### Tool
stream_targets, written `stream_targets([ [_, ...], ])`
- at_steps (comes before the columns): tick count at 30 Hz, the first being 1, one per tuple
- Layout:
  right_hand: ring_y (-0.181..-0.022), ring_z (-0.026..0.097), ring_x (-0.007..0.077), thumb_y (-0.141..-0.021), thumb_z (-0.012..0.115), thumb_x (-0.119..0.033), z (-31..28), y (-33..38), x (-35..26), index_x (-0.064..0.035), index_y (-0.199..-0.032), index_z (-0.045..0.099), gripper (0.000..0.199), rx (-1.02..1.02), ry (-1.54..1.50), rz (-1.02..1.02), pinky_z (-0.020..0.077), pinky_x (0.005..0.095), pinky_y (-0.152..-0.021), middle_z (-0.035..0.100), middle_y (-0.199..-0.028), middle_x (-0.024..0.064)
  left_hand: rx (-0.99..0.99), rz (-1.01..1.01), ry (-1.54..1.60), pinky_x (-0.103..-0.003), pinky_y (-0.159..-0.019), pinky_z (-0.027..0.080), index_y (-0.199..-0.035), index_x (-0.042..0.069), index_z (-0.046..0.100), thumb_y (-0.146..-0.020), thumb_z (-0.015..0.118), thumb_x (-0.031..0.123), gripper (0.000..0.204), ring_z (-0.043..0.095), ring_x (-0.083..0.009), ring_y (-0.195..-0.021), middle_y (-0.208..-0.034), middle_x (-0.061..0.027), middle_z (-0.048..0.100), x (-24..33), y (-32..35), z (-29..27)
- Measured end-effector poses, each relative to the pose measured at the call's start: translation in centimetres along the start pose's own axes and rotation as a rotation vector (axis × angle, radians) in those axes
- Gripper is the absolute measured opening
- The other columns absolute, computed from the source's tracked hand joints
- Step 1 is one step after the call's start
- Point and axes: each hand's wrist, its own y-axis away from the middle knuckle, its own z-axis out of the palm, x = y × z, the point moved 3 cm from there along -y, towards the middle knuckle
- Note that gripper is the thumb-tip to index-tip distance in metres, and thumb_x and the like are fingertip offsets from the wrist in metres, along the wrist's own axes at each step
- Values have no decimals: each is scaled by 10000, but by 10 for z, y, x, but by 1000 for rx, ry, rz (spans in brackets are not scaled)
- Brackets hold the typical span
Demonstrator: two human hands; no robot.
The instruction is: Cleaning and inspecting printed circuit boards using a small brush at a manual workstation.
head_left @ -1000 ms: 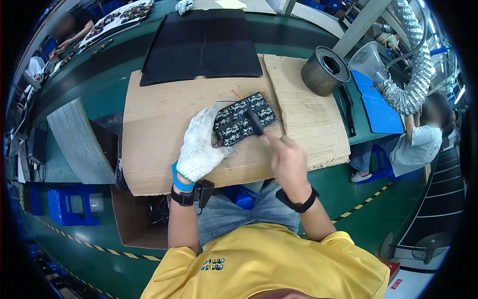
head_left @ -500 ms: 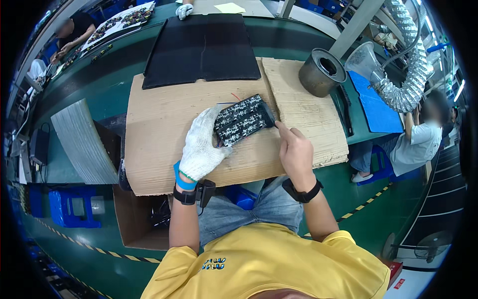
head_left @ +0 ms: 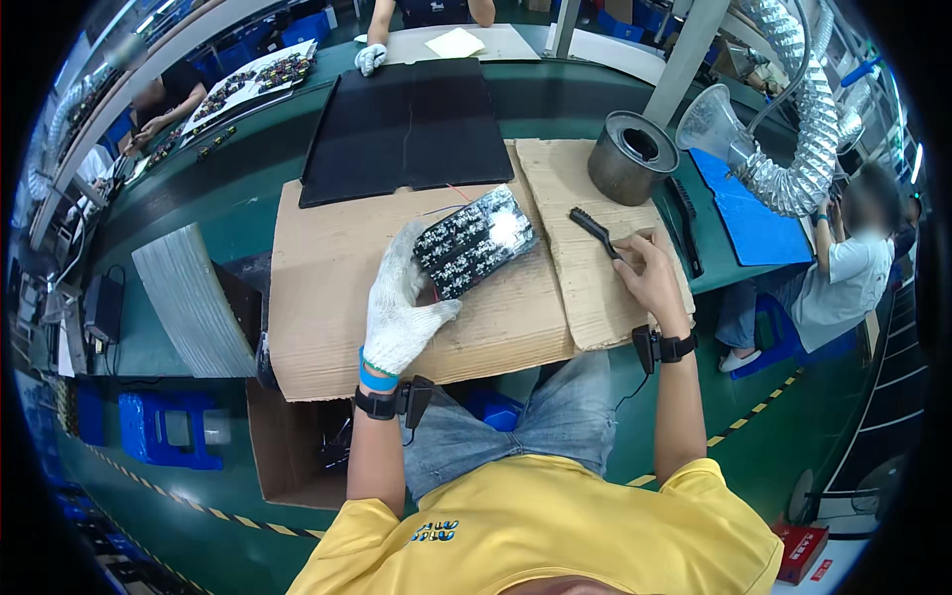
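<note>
Nearest me, under the table edge: an open cardboard box (head_left: 297, 451) on the floor, left of my knees, with dark items inside that I cannot make out. A blue stool (head_left: 164, 431) stands further left.

On the bench: a sheet of corrugated cardboard (head_left: 327, 288) as my work surface, with a second piece (head_left: 570, 278) lapping it on the right.

My left hand (head_left: 402, 307), in a white knit glove with a blue cuff, is closed around the near left end of a black circuit board (head_left: 474, 241). The board is tilted up off the cardboard, near the middle of the sheet, its populated face catching light.

My right hand (head_left: 650, 278), bare, rests on the right cardboard piece with fingers curled around the near end of a black brush (head_left: 595, 231); the brush lies on the cardboard, pointing far-left, apart from the board.

Left of the cardboard: a grey ribbed panel (head_left: 193, 297) lying flat.

Beyond the brush: a round metal tin (head_left: 632, 157), open at the top, its inside dark; contents cannot be told. A black tool (head_left: 684, 223) lies to its right, next to a blue mat (head_left: 754, 213).

Further off: a black foam sheet (head_left: 407, 129), then a clear funnel hood (head_left: 712, 121) on a ribbed silver duct (head_left: 803, 129).

Far left: trays of components (head_left: 248, 84) where other people's hands work.
</note>
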Motion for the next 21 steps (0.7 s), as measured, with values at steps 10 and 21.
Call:
stream_targets([
  [10, -1178, 657, 142, -1083, 637, -167, 73, 18, -129, 36, -1429, 542, 412, -113, -1347, 300, 540, 329, -1024, 705, -1294, 76, 31, 127, 100, -402, -1124, 513, -1665, 9, 215, -755, 835, -121, 1109, 571, -269, -1352, -1534, -162, 496, -1, 29, 48],
  [21, -1119, 673, 138, -1061, 647, -87, 89, 26, -132, 38, -1374, 571, 346, -359, -1082, 86, 550, 327, -972, 719, -1238, 65, -73, -192, -100, -337, -918, 561, -1337, -15, 615, -918, 792, 115, 473, 693, -173, -1064, -1135, -97, 711, 0, 21, 31],
])
